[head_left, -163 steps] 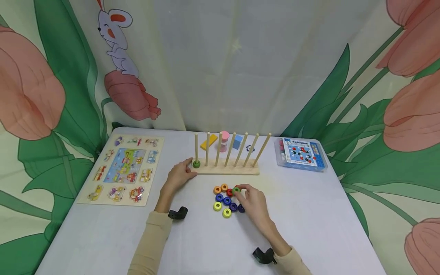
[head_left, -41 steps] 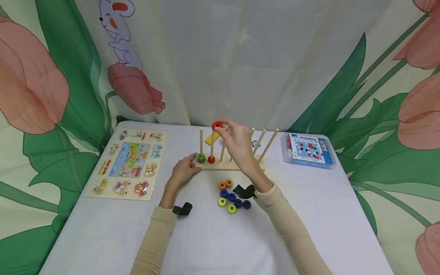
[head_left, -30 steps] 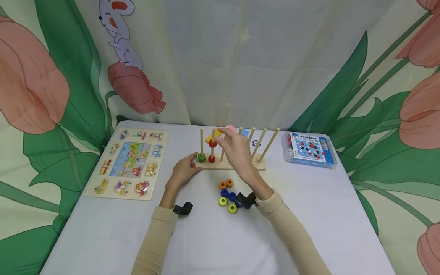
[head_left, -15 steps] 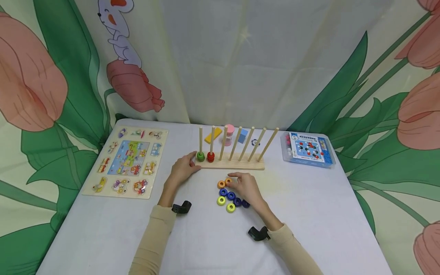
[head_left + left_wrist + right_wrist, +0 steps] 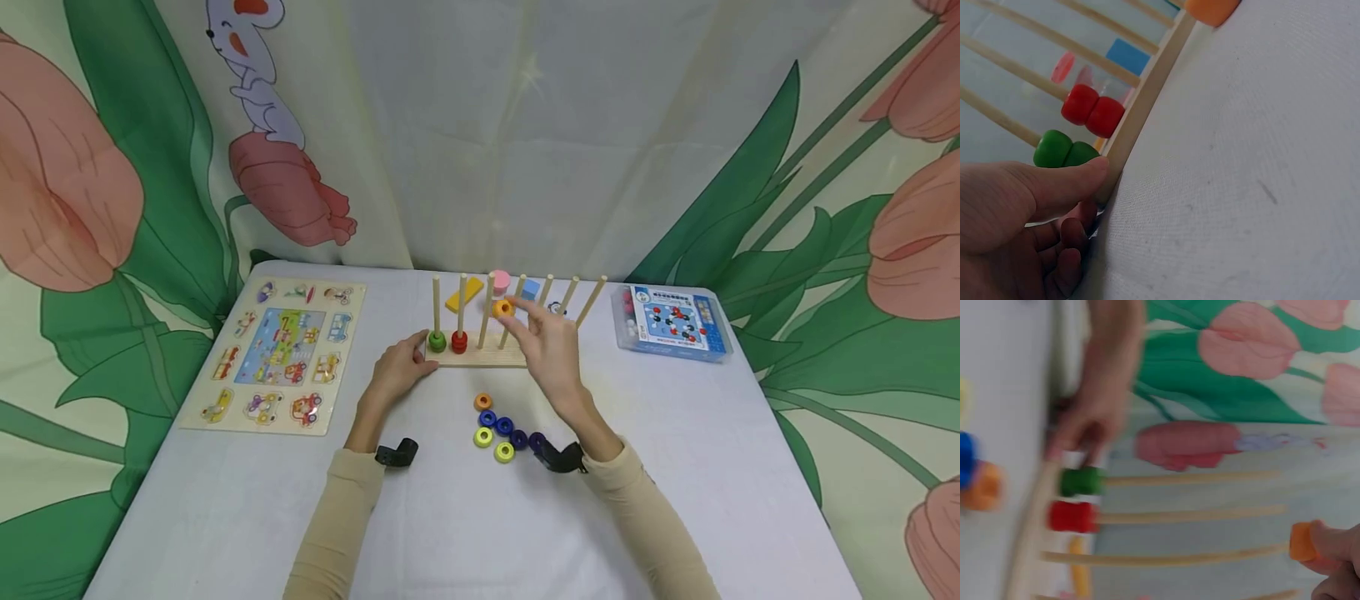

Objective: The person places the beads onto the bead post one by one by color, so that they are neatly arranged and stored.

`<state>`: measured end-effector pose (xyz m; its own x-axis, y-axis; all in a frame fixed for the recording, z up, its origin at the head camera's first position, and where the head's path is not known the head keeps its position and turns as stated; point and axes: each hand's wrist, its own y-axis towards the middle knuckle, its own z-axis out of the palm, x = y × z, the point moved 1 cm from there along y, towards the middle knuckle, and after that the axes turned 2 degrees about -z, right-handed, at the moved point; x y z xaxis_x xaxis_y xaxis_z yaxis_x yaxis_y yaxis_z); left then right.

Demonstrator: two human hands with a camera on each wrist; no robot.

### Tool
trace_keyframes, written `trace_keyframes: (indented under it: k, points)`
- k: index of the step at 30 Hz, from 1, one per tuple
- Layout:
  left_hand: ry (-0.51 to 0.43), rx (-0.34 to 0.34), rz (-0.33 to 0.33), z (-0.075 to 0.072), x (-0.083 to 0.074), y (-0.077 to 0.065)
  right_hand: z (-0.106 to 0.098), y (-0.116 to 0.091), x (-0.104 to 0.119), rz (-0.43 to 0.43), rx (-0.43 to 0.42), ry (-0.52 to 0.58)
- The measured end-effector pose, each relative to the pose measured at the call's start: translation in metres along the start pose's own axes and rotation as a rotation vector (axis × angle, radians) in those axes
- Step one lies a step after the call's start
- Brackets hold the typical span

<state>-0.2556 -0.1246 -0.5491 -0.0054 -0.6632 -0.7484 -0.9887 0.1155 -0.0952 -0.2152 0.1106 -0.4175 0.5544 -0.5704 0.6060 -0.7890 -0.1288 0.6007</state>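
A wooden peg rack (image 5: 480,359) stands upright near the back of the table, with several tall pegs. Two green beads (image 5: 1063,150) are threaded on its leftmost peg and two red beads (image 5: 1092,111) on the second. My left hand (image 5: 397,369) grips the rack's left end, thumb on the front. Between thumb and fingertips, my right hand (image 5: 553,350) pinches an orange bead (image 5: 503,309). In the right wrist view this bead is at the tip of the third peg (image 5: 1166,558). Another orange bead (image 5: 483,402) lies on the cloth before the rack.
Blue beads (image 5: 505,427), yellow beads (image 5: 483,437) and a purple bead (image 5: 537,441) lie in front of the rack. A picture puzzle board (image 5: 281,346) is at left, a clear plastic box (image 5: 671,325) at right. Behind the rack are a yellow block (image 5: 465,294) and a blue block (image 5: 530,290).
Two red beads have gone onto the second peg, one after the other. My right hand has then lifted an orange bead from the cloth to the third peg. The left hand stays at the rack.
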Motion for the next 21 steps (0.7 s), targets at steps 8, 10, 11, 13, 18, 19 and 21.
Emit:
trace_keyframes:
  k: [8, 10, 11, 13, 18, 19, 21]
  points:
    - [-0.007, 0.007, 0.004, 0.002, 0.0, 0.001, 0.0, 0.052, 0.015, -0.008, 0.045, -0.099]
    - [-0.009, 0.009, 0.006, 0.002, 0.0, 0.002, 0.003, 0.054, 0.012, 0.016, 0.091, -0.136]
    - [-0.009, 0.006, 0.006, 0.002, 0.0, 0.003, 0.005, 0.053, 0.011, 0.022, 0.103, -0.143]
    - [-0.009, 0.001, 0.007, 0.002, 0.0, 0.003, 0.008, 0.047, 0.008, 0.021, 0.096, -0.139]
    - [-0.008, 0.005, -0.002, 0.0, 0.0, 0.002, 0.017, 0.007, 0.0, 0.058, 0.051, -0.023]
    - [-0.007, 0.01, -0.003, 0.0, 0.0, 0.002, 0.02, -0.004, -0.004, 0.087, 0.072, -0.003]
    - [-0.003, 0.01, -0.007, -0.002, 0.0, 0.001, 0.026, -0.025, -0.011, 0.156, 0.159, 0.005]
